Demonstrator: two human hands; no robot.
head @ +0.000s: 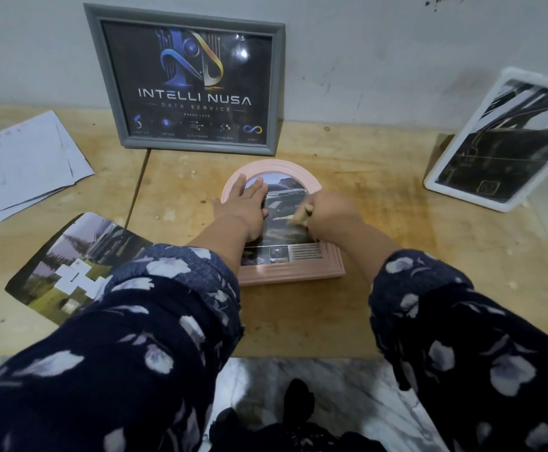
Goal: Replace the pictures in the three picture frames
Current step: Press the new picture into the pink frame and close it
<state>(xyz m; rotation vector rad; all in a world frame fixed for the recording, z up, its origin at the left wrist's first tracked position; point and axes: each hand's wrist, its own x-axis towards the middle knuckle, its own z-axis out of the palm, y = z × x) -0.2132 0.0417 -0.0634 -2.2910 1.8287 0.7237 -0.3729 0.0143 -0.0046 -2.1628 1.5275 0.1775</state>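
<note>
A pink arched picture frame lies flat on the wooden table in front of me, with a car picture laid over its opening. My left hand presses flat on the picture's left side, fingers straight. My right hand grips a thin tan stick-like tool held against the picture. A grey frame with a dark logo print leans on the wall behind. At the right stands a tilted white frame holding a dark picture.
A landscape photo lies on the table at the left, partly under my left sleeve. Several white sheets lie at the far left. The wall runs along the table's back edge; marble floor shows below the front edge.
</note>
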